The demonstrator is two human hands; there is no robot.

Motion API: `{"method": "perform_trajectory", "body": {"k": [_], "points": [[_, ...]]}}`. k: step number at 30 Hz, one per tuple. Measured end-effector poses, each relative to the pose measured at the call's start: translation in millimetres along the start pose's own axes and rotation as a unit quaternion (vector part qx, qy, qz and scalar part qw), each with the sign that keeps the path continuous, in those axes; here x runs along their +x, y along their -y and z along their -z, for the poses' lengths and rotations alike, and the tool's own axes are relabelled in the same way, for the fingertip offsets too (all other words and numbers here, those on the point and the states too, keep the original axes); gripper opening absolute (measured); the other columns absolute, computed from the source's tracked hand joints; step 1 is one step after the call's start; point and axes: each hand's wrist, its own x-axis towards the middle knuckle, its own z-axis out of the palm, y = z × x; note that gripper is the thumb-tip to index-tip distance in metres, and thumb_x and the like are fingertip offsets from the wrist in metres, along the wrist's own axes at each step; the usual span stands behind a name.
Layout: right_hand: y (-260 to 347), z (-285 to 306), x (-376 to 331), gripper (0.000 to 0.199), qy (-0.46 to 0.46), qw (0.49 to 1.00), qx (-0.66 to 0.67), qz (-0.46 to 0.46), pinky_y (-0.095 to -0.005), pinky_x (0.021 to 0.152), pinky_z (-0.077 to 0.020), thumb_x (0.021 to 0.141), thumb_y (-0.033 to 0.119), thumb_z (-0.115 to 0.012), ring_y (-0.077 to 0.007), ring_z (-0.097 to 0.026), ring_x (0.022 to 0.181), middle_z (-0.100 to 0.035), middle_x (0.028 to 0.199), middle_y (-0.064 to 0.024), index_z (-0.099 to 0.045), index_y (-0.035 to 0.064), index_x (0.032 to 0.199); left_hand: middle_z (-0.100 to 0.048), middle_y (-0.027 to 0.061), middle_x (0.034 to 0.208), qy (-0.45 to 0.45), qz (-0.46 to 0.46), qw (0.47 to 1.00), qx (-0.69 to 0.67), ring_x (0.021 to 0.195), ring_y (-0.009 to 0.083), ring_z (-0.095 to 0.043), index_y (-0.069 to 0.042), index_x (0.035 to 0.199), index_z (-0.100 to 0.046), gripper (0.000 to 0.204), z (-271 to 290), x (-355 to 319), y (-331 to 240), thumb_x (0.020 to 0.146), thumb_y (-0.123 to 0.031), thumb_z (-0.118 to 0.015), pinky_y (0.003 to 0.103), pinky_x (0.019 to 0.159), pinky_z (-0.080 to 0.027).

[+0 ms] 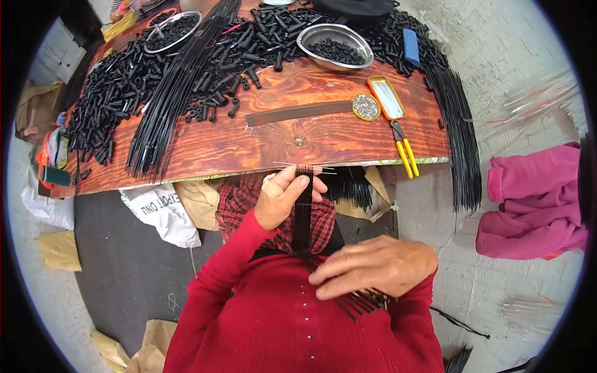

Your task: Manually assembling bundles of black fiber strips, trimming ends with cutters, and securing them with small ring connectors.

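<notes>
At the near edge of the table, my left hand (283, 196) pinches the top of a flat band of black strands (302, 227) between thumb and fingers. Thin metal rods (323, 168) cross the band at its upper end. The band runs down toward my waist, where its strands fan out as loose dark ends (356, 304). Over those ends hovers or rests my right hand (376, 267), its fingers stretched out toward the left. Whether its palm touches the strands is hidden.
On the wooden table (211, 149) lie heaps of black tubular parts (118, 93), long black strands (180, 87), and a metal bowl (336, 62) of small black pieces. Yellow-handled pliers (405, 152), an orange tray (387, 99) and a round container (365, 107) sit at the right.
</notes>
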Motion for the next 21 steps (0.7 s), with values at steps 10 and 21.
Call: {"method": "perform_trajectory", "body": {"k": [10, 21], "points": [[-61, 6, -2, 0.013, -0.392, 0.896, -0.075, -0.192, -0.0326, 0.082, -0.0541, 0.093, 0.001, -0.061, -0.0211, -0.068, 0.091, -0.070, 0.098, -0.0117, -0.066, -0.0018, 0.104, -0.071, 0.0138, 0.103, 0.018, 0.012, 0.998, 0.057, 0.090, 0.0168, -0.068, 0.004, 0.128, -0.055, 0.034, -13, -6, -20, 0.105, -0.020, -0.049, 0.029, 0.086, -0.052], [-152, -66, 18, 0.041, -0.318, 0.886, 0.294, -0.165, -0.0339, 0.094, -0.0491, 0.100, 0.019, -0.061, -0.0161, -0.059, 0.109, -0.062, 0.119, -0.0098, -0.048, -0.0034, 0.131, -0.072, 0.0102, 0.105, -0.024, 0.004, 0.990, 0.136, 0.094, 0.0128, -0.066, 0.000, 0.125, -0.060, 0.033, -8, -2, -23, 0.102, -0.022, -0.054, 0.025, 0.083, -0.053]]}}
